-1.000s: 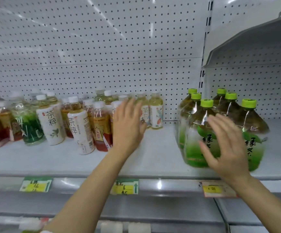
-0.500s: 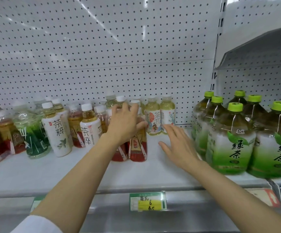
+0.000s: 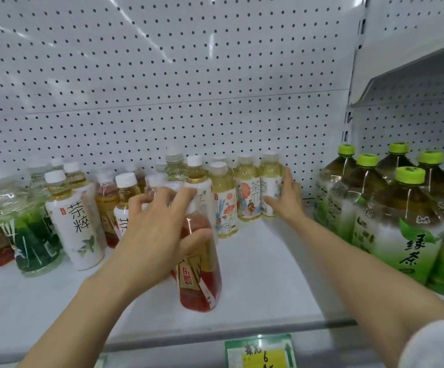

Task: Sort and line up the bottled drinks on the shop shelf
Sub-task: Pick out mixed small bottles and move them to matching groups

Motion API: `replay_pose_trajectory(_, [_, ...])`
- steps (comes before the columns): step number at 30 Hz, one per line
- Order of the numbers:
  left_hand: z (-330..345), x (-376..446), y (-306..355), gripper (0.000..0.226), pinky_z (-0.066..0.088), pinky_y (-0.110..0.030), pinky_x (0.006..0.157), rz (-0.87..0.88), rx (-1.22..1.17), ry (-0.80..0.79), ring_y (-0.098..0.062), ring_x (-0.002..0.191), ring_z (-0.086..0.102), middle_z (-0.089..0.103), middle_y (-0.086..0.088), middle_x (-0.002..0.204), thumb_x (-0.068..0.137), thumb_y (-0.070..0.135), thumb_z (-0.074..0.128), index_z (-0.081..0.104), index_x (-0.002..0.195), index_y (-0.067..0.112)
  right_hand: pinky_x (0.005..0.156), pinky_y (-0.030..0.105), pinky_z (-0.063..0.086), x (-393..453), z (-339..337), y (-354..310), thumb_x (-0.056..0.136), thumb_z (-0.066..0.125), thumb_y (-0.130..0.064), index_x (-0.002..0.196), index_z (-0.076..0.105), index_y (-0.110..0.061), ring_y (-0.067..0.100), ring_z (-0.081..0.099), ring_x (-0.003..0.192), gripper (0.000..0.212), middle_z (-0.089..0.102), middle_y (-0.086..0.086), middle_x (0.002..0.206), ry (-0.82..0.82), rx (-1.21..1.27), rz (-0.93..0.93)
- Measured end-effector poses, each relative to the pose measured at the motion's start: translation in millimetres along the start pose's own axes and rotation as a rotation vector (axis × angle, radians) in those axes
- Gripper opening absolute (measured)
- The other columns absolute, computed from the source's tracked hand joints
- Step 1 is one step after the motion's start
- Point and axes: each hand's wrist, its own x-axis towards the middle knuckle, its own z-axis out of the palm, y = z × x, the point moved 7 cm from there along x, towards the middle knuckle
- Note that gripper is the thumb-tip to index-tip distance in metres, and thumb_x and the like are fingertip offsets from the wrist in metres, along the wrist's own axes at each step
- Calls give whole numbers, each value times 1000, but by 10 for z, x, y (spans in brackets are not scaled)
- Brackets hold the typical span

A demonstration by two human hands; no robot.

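My left hand is curled over the shoulder of the red tea bottle, fingers draped across its top and thumb hooked against its right side, so I hold it from above and can walk it along the shelf without tipping it. It stands near the front edge, apart from the bottles behind, which I judge puts it out of its row. My right hand reaches deeper, fingers wrapped round the far side and thumb across the front of the pale yellow bottle at the right end of the back row. That grip lets me draw it forward or nudge it against its twin with the orange-flower label, which it touches. To the left stand white-labelled tea bottles in a loose crowd, mixed with red and green ones. Well to the right, the big green tea jugs stand grouped on their own.
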Motion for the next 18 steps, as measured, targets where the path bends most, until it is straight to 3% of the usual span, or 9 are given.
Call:
replay_pose_trajectory(2, [-20,-66,-13,75,32,-44,105,2,-60,88,-9,105,21,48,2,134,79,79,34,33,142,37,94,51,48,51,79,48,73,80,-29,148,13,-32,33,54,115,101,50,14,131,6,87,14])
replay_pose_trajectory(4, [22,-97,-31,65,41,-44,96,14,-161,147,-3,100,24,49,3,128,81,69,46,30,137,41,91,49,50,79,133,120,73,81,-32,142,24,-20,34,57,113,91,53,13,128,19,105,59])
replay_pose_trajectory(7, [162,-111,-81,67,48,-34,95,1,-313,128,-10,113,42,40,11,129,80,66,51,20,137,50,88,46,48,61,136,141,74,81,-32,134,33,-8,35,54,112,80,50,17,126,51,16,108])
replay_pose_trajectory(12, [305,-173,-84,92,46,-40,107,8,-503,206,-11,128,44,40,11,142,75,54,76,22,148,38,84,42,46,-260,32,67,73,81,-35,132,34,-2,34,50,113,83,44,17,128,86,-117,97])
replay_pose_trajectory(18, [348,-145,-119,97,43,-47,109,55,-578,193,-17,133,43,38,7,150,73,49,82,20,147,41,87,45,48,-776,1,-117,74,80,-38,130,34,-5,32,49,114,80,44,14,128,76,-110,35])
